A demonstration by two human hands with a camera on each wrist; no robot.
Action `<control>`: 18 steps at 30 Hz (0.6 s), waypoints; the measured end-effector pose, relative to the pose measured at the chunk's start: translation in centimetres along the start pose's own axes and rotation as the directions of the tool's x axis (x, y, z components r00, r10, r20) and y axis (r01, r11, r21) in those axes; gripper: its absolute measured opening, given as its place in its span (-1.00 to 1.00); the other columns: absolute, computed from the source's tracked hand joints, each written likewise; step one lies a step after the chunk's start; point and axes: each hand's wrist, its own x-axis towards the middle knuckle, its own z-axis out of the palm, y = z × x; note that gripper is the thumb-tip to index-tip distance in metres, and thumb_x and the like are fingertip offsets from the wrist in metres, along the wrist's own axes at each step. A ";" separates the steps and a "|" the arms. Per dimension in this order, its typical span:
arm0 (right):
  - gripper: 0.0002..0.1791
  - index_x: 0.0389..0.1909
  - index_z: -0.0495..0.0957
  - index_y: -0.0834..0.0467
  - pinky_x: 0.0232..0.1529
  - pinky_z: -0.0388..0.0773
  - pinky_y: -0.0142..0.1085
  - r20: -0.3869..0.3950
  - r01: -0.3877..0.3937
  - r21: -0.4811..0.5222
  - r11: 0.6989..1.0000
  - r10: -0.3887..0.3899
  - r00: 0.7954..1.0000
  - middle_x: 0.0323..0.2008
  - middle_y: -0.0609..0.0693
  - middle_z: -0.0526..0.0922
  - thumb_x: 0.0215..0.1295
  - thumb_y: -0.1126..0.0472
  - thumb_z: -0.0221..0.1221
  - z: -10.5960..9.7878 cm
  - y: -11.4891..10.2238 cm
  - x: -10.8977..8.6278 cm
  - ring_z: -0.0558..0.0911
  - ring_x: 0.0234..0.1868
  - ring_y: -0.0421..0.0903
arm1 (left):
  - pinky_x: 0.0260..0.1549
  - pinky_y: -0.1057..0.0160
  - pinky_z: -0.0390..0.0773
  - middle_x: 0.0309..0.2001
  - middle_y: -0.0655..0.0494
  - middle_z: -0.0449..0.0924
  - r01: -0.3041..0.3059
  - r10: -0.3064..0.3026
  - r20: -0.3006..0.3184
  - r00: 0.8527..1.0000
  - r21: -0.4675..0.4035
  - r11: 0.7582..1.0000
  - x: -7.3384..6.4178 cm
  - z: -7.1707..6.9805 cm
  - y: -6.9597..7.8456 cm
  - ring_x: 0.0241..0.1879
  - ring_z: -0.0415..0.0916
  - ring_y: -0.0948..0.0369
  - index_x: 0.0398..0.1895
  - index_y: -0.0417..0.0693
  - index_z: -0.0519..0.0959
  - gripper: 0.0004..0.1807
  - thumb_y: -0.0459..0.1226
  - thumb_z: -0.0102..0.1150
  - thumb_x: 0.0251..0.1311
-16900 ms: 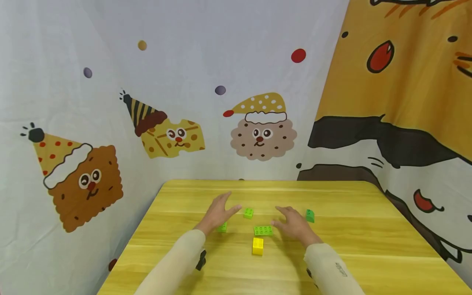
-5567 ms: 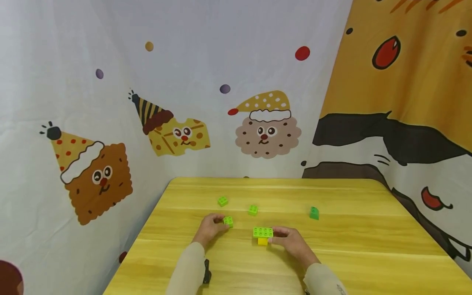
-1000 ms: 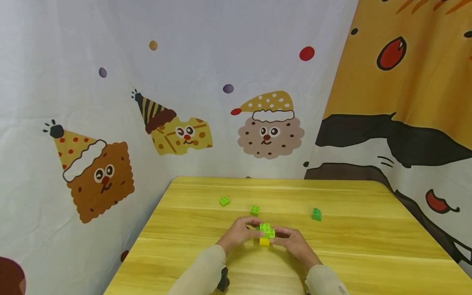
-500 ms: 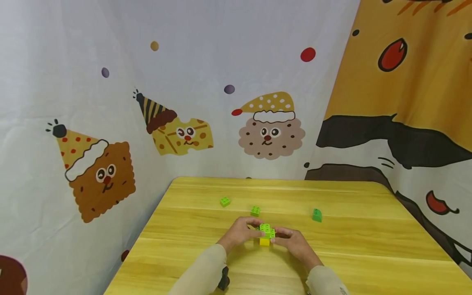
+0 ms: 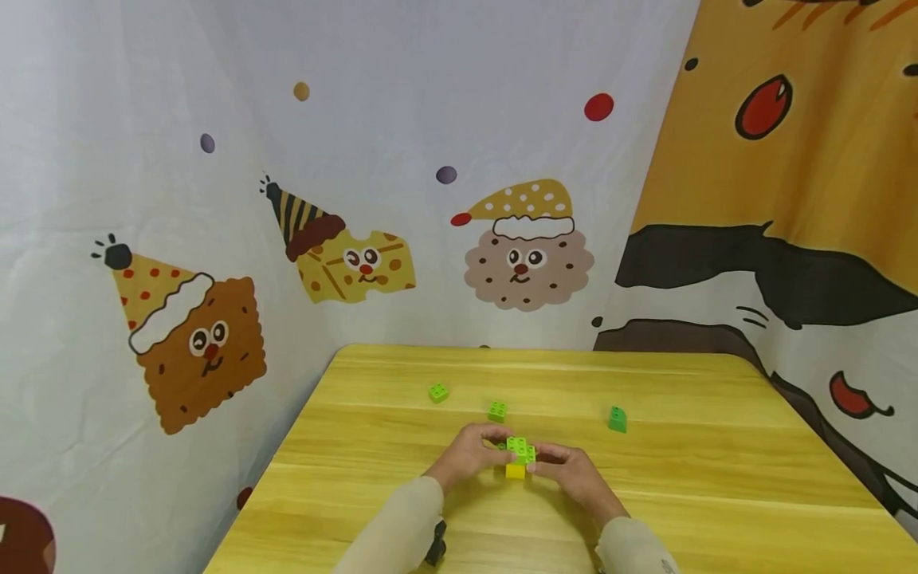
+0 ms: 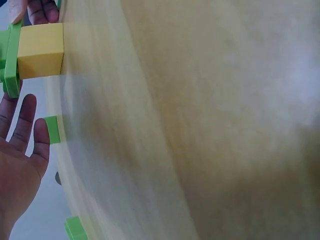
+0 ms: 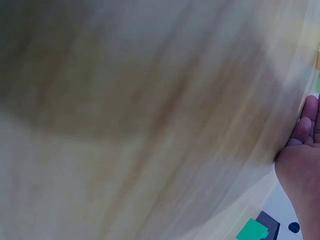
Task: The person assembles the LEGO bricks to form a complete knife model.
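In the head view, a small stack stands at the table's middle: a yellow building brick (image 5: 515, 471) at the bottom, a long light-green brick (image 5: 530, 454) across it, and a small light-green brick (image 5: 516, 445) on top. My left hand (image 5: 469, 456) pinches the small top brick, thumb in front and fingers behind. From the other side my right hand (image 5: 579, 475) grips the stack's right end, its thumb close to where yellow and green meet. The left wrist view has the yellow brick (image 6: 41, 50) side-on, with the left hand's fingers (image 6: 24, 120) below the stack.
Behind the hands lie two more small light-green bricks, one straight ahead (image 5: 497, 411) and one farther left (image 5: 438, 393). A darker green brick (image 5: 617, 419) with a sloped side sits to the right. The wooden table (image 5: 717, 478) ends at a printed cloth (image 5: 459, 96).
Since the earliest frame, the long light-green brick has gone onto the yellow one, and a small light-green brick from the left onto that. Over the last second the hands hardly move.
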 end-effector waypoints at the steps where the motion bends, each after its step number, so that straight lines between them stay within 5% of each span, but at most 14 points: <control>1: -0.48 0.13 0.62 0.22 0.11 0.48 0.05 0.001 -0.001 0.000 1.000 0.001 1.000 0.04 0.13 0.66 0.21 0.06 0.39 0.0 0.0 0.0 0.58 0.09 0.08 | -0.04 0.09 0.49 -0.14 0.28 0.59 -0.005 0.005 0.003 1.000 -0.004 1.000 0.0 0.0 0.0 -0.03 0.48 0.11 -0.05 0.11 0.69 -0.71 -0.13 0.43 0.16; 18: -0.52 0.09 0.65 0.23 0.07 0.51 0.00 -0.020 0.005 0.014 1.000 -0.004 1.000 -0.04 0.09 0.69 0.19 0.10 0.41 0.1 0.1 -0.1 0.61 0.00 -0.01 | -0.10 0.09 0.52 -0.14 0.27 0.60 0.040 -0.040 0.010 0.999 -0.009 0.999 -0.2 -0.5 -0.1 -0.07 0.49 0.16 -0.06 0.16 0.68 -0.72 -0.09 0.42 0.17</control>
